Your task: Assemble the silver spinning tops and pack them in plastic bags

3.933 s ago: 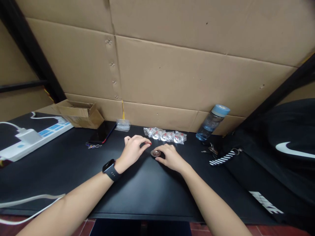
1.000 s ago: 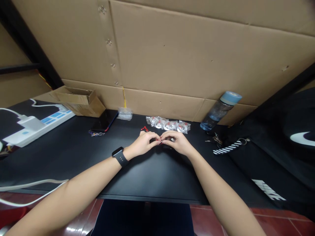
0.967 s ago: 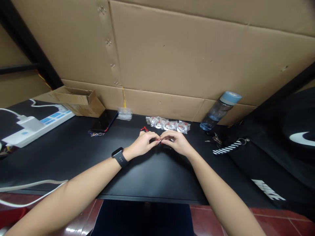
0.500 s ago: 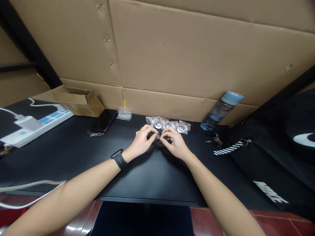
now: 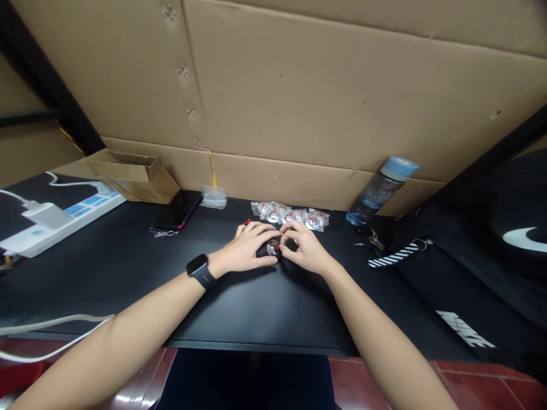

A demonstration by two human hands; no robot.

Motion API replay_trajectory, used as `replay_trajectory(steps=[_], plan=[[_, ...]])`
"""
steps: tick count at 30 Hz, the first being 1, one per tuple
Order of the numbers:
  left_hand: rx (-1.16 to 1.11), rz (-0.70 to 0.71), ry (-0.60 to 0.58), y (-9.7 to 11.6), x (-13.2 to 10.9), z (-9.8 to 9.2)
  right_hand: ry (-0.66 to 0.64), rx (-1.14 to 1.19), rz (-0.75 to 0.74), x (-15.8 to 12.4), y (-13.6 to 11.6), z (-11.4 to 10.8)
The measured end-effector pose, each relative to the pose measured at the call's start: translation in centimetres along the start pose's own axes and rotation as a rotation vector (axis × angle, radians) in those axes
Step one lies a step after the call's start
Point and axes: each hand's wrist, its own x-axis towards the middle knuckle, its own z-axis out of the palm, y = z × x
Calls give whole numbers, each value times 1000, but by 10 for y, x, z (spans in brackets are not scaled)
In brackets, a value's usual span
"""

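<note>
Between my hands is a small round silvery piece with a red part on its right side, low over the black table. Its exact kind is too small to make out. My right hand pinches that piece at its red part with thumb and fingertip. Around its left side curves my left hand, thumb and fingers apart, with a black watch on the wrist. A small red bit shows behind the left knuckles. Just beyond lie several clear plastic packets holding round silvery pieces with red parts.
A cardboard box, a phone and a white power strip occupy the left. A clear packet lies at the back. On the right are a water bottle, keys, a striped strap and a black bag.
My left hand has let go of the small round piece and spread its fingers around it. The piece has turned and lowered slightly; my right hand still pinches it.
</note>
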Motion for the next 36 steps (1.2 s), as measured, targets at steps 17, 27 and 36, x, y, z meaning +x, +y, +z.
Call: replay_trajectory(steps=[17,27,36], plan=[[393,-321,143,-11,-6,2,-106,-211,375,-12,55,-30],[95,-306,126,-8,1,-1,160,3,213,-4,34,-24],[-300,-230,275,20,4,-7,328,345,34,3,-22,17]])
